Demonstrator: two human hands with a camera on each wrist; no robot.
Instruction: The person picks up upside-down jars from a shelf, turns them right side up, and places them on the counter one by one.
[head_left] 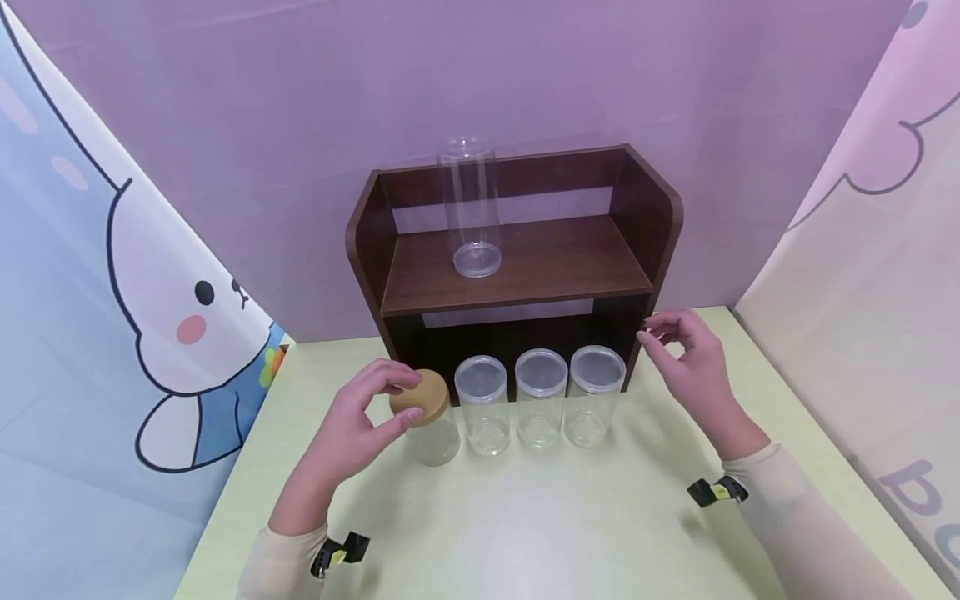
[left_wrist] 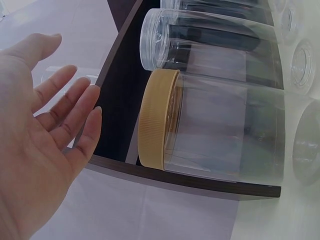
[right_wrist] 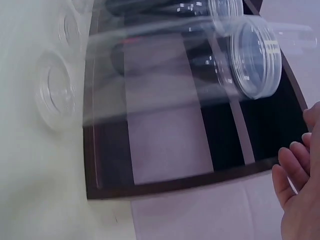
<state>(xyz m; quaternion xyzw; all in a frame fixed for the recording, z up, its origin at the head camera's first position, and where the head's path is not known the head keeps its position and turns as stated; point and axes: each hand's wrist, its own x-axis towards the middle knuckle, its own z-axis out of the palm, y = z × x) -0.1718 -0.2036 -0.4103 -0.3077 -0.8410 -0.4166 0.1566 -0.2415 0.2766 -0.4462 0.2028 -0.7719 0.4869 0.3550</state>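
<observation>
A clear jar with a gold-tan lid (head_left: 425, 397) stands at the left end of a row on the table. My left hand (head_left: 360, 421) overlaps that lid in the head view. In the left wrist view its relaxed fingers (left_wrist: 75, 125) are apart from the ribbed lid (left_wrist: 155, 120) and hold nothing. Three clear jars with translucent lids, left (head_left: 481, 379), middle (head_left: 541, 372) and right (head_left: 597, 369), continue the row. Beside the shelf's right side is my right hand (head_left: 693, 362), loosely bent and holding nothing. Its fingers (right_wrist: 292, 165) are apart from the nearest clear lid (right_wrist: 256, 57).
Behind the jars stands a dark brown two-tier shelf (head_left: 555, 258). A tall clear jar (head_left: 472, 200) is on its upper board, left of centre. The pale table (head_left: 510, 533) extends in front of the row. Printed cloth (head_left: 150, 292) hangs on the left, plain purple cloth (head_left: 525, 75) at the back.
</observation>
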